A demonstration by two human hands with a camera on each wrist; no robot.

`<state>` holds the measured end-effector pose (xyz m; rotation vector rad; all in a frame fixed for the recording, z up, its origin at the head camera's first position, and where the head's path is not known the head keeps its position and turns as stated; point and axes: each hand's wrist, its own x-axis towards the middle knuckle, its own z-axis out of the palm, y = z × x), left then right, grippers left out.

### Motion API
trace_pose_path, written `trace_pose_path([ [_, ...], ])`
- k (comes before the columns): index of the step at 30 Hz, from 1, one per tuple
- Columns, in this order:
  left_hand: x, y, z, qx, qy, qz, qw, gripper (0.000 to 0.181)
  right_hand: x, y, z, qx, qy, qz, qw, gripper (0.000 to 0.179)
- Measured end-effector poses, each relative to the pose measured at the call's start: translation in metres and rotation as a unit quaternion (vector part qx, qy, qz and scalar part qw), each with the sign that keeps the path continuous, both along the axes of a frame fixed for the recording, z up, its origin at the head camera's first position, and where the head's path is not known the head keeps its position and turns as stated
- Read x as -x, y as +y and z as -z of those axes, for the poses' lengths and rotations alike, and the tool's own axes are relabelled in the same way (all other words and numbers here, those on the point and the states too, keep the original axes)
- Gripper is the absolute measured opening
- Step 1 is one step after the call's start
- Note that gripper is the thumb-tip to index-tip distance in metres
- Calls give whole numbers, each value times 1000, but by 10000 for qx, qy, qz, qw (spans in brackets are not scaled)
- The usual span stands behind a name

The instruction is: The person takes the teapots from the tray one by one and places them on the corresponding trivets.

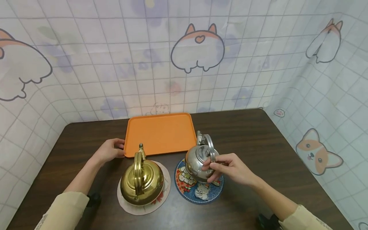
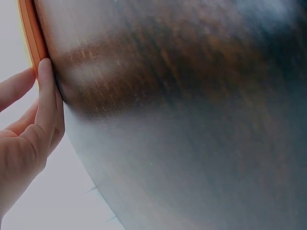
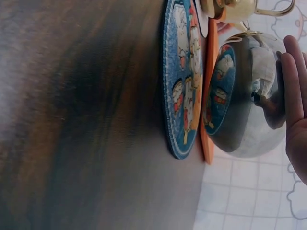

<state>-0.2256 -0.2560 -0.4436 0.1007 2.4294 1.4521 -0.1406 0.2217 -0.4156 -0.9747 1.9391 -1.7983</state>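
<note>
In the head view, an orange tray (image 1: 161, 134) lies toward the back of the table. My left hand (image 1: 110, 149) is at its left edge, thumb and fingers on the rim (image 2: 33, 36) in the left wrist view. A shiny silver kettle (image 1: 198, 159) is held by its upright handle in my right hand (image 1: 231, 167). It hangs tilted over a round blue patterned placemat (image 1: 211, 196), with a gap beneath it in the right wrist view. A gold kettle (image 1: 143, 182) stands on a pale round placemat (image 1: 129, 207) between my hands.
The dark wooden table (image 1: 273, 153) reaches back to a tiled-pattern wall cloth (image 1: 253, 73) with cartoon dogs. The gold kettle stands close in front of the tray. The silver kettle's spout is near the tray's right edge.
</note>
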Motion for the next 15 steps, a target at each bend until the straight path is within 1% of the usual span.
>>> trace_pose_path([
  [9,-3,1,1,110,-15,-48,9999,57,-5,1,6,10,-129,-302,9995,24],
  [15,-1,3,0,148,-13,-12,9999,57,-10,1,8,104,-248,-485,9985,24],
])
